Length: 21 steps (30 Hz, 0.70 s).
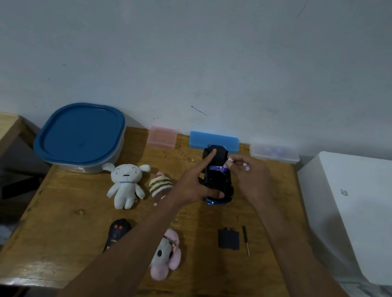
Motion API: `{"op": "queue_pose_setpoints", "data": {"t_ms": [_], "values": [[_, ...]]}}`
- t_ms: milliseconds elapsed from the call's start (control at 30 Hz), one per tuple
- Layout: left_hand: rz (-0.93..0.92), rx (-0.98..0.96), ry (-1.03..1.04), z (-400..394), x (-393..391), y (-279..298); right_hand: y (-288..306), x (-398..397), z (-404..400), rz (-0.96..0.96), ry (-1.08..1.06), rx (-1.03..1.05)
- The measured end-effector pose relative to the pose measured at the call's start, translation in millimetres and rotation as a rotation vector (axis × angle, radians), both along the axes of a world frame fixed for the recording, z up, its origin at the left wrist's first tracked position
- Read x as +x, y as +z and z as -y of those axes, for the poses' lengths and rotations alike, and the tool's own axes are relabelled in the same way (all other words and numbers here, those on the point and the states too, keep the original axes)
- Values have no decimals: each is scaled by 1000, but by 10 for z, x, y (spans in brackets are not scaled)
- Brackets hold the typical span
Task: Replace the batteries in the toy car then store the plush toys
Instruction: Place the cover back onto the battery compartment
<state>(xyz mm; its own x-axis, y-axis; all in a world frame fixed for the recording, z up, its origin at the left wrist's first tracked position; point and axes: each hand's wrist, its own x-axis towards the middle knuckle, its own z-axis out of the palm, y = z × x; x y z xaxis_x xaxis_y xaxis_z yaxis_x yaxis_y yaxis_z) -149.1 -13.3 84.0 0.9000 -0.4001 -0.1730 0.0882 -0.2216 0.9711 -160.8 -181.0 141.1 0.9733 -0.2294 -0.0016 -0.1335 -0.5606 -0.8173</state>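
At twelve o'clock on the wooden table [70, 231], the left hand [193, 186] grips the upturned black plastic toy car [218, 177] while the right hand [252, 179] pinches small white cylindrical batteries [245, 166] at the open bay. Battery exchange appears in progress; next, seat the cells, then refit the black cover plate [228, 239] at five o'clock.

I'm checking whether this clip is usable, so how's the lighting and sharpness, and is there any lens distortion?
Head view: dim, flat, bluish light with soft shadows; overall soft, so print on the small batteries in the right hand is unreadable; wide-angle bending curves the wooden table edges and stretches the forearms; a faint blue glow shows on the upturned black toy car held by the left hand.
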Motion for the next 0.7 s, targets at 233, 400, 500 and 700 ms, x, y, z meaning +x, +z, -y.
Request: {"op": "queue_pose_setpoints", "data": {"t_ms": [233,400,500,700], "values": [[-85,-51,-43,-40,-11,85,-34,-28,-77,128,215,-381],[-115,-89,-76,-64,-30,125,-44,-26,-110,223,391,-586],[-178,-146,-54,-101,-28,106,-52,-12,-76,205,450,-612],[-164,-134,-68,-105,-9,135,-117,8,-49,240,457,-646]]}}
